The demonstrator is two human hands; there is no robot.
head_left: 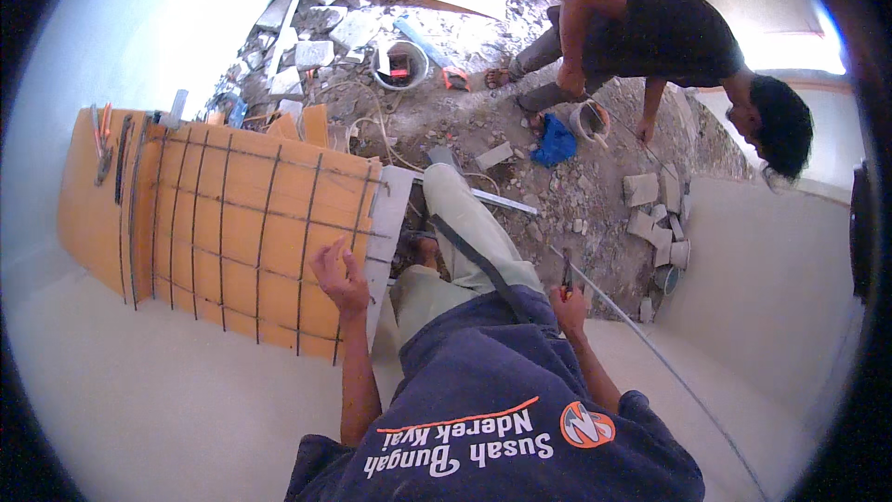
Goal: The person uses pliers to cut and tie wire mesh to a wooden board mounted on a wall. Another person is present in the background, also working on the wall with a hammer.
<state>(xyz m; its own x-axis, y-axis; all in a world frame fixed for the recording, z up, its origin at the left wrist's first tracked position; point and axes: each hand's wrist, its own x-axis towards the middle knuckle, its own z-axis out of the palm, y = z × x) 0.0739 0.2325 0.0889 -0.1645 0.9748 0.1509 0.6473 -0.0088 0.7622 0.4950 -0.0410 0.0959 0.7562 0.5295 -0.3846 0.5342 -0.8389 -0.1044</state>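
My left hand (342,281) hovers at the near right edge of a rebar grid (263,214), its fingers spread and curled a little; whether a fingertip touches a bar I cannot tell. Dark crossed bars of the grid lie over an orange board (237,265). In my right hand (570,309), beside my right thigh, is a pair of pliers (567,271) with a reddish handle, its dark jaws pointing away from me. A long thin grey rod (650,344) runs diagonally past that hand.
A person in a dark shirt (660,33) bends over at the far right, close to a bucket (589,119) and a blue plastic bag (555,141). Rubble, a handsaw (432,54), another bucket (401,65) and broken tiles (655,214) litter the ground. Hand tools (102,144) lie on the boards.
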